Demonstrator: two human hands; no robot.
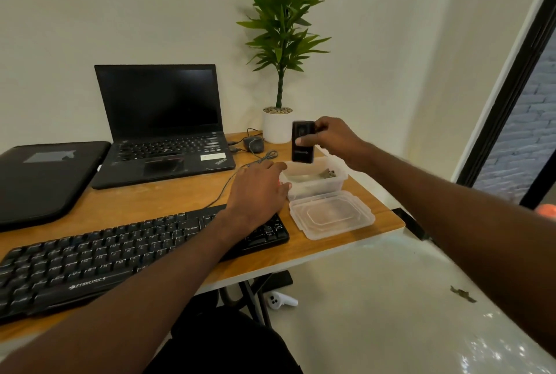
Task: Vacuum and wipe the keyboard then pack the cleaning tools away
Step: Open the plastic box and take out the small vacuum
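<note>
A black Zebronics keyboard (126,253) lies across the front of the wooden desk (168,196). My right hand (334,139) grips a small black handheld vacuum (303,142) upright, just above a clear plastic box (316,182) at the desk's right side. Something small and grey lies inside the box. My left hand (258,190) rests against the box's left wall, fingers and thumb around its near corner. The box's clear lid (332,217) lies flat on the desk in front of it.
An open black laptop (162,124) stands at the back, a black sleeve (45,175) to its left. A mouse (253,144) with cable and a potted plant (276,127) sit behind the box. The desk's right edge is close to the lid. A white controller (279,301) lies on the floor.
</note>
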